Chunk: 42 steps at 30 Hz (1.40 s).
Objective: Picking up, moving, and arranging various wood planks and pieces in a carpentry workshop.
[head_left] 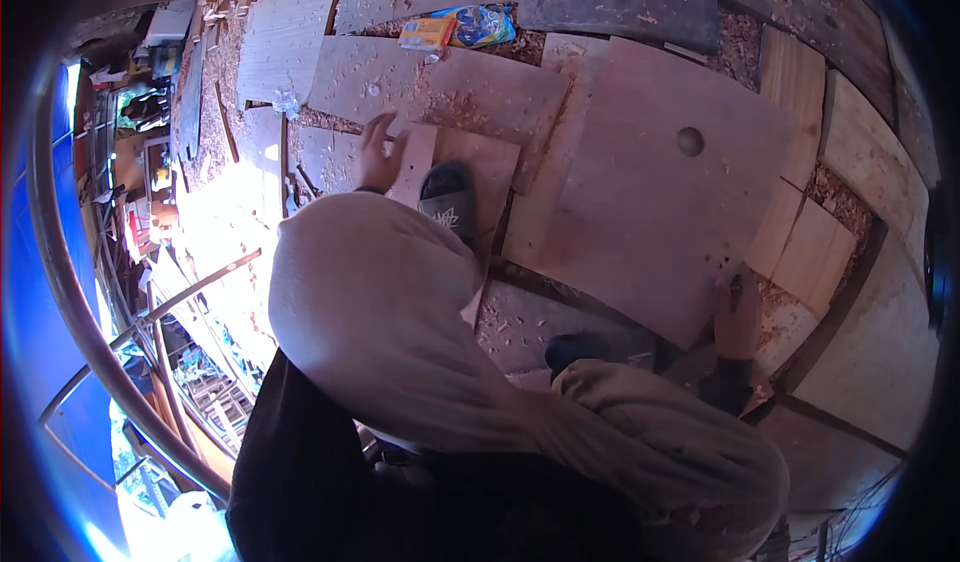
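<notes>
My left hand lies at the left edge of a small pale wooden board, its fingers apart. A sandalled foot rests on that board and on a browner wooden piece beside it. To the right spreads a large flat plywood sheet with a round hollow or hole. My right hand is at the sheet's near right corner, fingers curled round something small and dark that I cannot make out. Several dark specks mark the sheet just above this hand.
Loose boards cover the floor, with wood shavings in the gaps. A blue and orange packet lies at the far side. Wooden planks line the right. At the left stand a curved metal pipe and a blue sheet, near bright sunlight.
</notes>
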Each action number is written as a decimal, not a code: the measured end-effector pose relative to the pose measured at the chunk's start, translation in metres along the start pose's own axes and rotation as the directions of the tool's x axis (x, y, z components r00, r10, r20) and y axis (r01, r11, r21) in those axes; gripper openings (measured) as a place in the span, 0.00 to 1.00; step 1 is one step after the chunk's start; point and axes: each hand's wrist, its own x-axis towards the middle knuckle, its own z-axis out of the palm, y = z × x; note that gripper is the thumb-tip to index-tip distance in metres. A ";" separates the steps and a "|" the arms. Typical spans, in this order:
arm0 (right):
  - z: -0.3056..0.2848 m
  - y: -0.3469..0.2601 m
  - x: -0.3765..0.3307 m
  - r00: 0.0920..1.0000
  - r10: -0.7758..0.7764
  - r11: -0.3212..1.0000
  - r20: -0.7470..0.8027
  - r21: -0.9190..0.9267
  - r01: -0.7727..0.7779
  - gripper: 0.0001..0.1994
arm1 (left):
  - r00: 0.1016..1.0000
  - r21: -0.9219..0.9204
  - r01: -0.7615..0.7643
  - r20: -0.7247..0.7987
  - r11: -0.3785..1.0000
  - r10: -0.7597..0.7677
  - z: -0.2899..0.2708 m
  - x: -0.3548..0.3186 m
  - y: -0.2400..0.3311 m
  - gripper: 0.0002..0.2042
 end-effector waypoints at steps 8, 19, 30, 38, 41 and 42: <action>-0.034 -0.057 0.059 0.999 -0.038 0.947 0.025 -0.319 0.044 0.28 | 0.922 0.211 -0.080 0.388 0.974 -0.008 -0.029 0.003 0.019 0.12; -0.016 -0.018 0.070 0.975 -0.223 0.965 -0.022 -0.145 0.217 0.29 | 0.835 0.147 -0.131 0.549 0.980 0.029 0.074 0.000 0.091 0.27; -0.016 -0.031 0.055 0.993 -0.105 0.986 -0.047 -0.137 0.098 0.26 | 0.894 0.590 0.297 0.106 0.751 -0.436 -0.017 0.019 -0.067 0.21; 0.012 0.007 0.020 0.988 0.132 0.972 -0.086 0.209 -0.111 0.24 | 0.932 0.183 -0.201 0.339 0.962 0.131 0.102 -0.021 0.141 0.42; 0.022 0.015 0.012 0.968 0.237 0.968 -0.087 0.104 -0.227 0.24 | 0.913 0.304 -0.205 0.401 0.930 0.071 0.100 -0.012 0.157 0.39; 0.025 0.018 0.009 0.970 0.224 0.971 -0.098 0.102 -0.215 0.24 | 0.917 0.260 -0.229 0.382 0.938 0.118 0.097 -0.007 0.158 0.39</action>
